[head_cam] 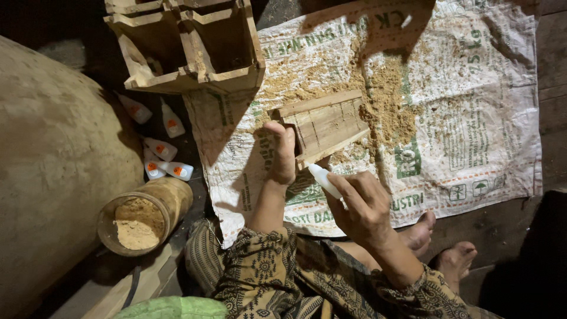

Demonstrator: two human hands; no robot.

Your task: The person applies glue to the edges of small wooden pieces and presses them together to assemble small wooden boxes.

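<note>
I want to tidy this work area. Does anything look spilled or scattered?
Yes. Tan sawdust lies loose over the white woven sack around the small slatted wooden piece, and several small white glue bottles lie scattered on the dark floor.

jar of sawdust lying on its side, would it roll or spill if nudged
The jar looks round-sided and lies tilted, so it would probably roll. Its mouth is open, so the sawdust inside may spill. It seems light, being only part full.

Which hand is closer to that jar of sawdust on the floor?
The left hand, holding the small wooden piece, is nearer the jar. The right hand, holding a small white bottle, is farther right.
</note>
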